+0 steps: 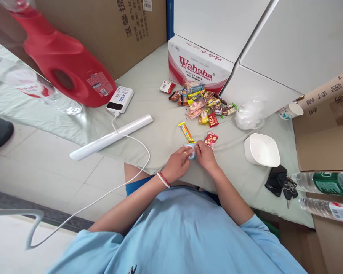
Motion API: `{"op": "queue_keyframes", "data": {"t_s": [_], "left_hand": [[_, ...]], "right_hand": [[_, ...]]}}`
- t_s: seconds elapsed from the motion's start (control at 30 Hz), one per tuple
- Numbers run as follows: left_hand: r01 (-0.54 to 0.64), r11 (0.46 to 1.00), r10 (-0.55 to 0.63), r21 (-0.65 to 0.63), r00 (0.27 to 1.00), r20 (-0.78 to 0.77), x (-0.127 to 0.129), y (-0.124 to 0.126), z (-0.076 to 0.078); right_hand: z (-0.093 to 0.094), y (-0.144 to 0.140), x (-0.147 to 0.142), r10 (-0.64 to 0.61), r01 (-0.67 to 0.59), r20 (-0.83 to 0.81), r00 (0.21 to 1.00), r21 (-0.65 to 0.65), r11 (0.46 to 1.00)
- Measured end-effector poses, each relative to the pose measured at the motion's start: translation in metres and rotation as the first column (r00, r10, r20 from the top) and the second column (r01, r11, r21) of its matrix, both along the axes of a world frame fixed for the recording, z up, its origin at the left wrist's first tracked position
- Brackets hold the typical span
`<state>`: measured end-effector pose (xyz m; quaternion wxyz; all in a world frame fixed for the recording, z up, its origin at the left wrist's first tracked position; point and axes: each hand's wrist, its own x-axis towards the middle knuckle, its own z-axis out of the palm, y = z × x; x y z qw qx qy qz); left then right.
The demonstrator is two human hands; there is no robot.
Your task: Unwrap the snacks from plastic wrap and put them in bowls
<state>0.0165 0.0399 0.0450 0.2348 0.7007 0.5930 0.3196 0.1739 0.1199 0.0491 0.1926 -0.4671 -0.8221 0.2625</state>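
Between my two hands is a small light-blue snack packet (192,155), low over the table edge in front of me. My left hand (177,164) is closed on its left side, with the fingers partly over it. My right hand (205,156) pinches its right end. Just beyond the packet lies a yellow-orange snack bar (186,132). A red snack packet (211,138) rests right beside my right hand's fingers. Farther back is a loose pile of mixed wrapped snacks (202,99), with a red-and-white packet (167,86) at its left.
A white light bar (111,137), a cabled power bank (120,99) and a red jug (65,57) are on the left. To the right are a white bowl (262,150), plastic bag (250,114), paper cup (290,111) and keys (289,188). A Wahaha carton (198,64) stands behind.
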Motion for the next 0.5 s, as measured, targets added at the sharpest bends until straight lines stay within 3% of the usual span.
{"op": "queue_keyframes", "data": {"t_s": [0.1, 0.17, 0.27, 0.37, 0.43, 0.5], "left_hand": [[-0.305, 0.951, 0.307, -0.055, 0.951, 0.026, -0.012, 0.003, -0.009], [-0.352, 0.927, 0.344, -0.126, 0.935, -0.082, -0.009, 0.008, -0.013], [-0.327, 0.932, 0.309, -0.154, 0.942, -0.130, 0.005, 0.014, -0.014], [-0.308, 0.951, 0.309, 0.027, 0.950, -0.051, 0.023, 0.008, -0.009], [-0.185, 0.959, 0.200, 0.212, 0.979, -0.047, 0.035, -0.002, -0.005], [0.040, 0.942, 0.000, 0.334, 0.993, -0.119, 0.046, -0.012, -0.002]], "right_hand": [[-0.007, -0.001, 0.003, 0.000, 0.000, -0.017, 1.000, 0.025, 1.000], [-0.007, -0.004, 0.004, -0.019, 0.019, -0.053, 0.998, 0.005, 1.000], [-0.003, -0.014, 0.007, -0.109, 0.087, -0.182, 0.977, -0.124, 0.988], [0.005, -0.030, 0.016, -0.246, 0.120, -0.367, 0.897, -0.334, 0.935], [0.009, -0.043, 0.026, -0.344, 0.098, -0.460, 0.818, -0.479, 0.872], [0.011, -0.055, 0.035, -0.416, 0.086, -0.488, 0.767, -0.565, 0.821]]}}
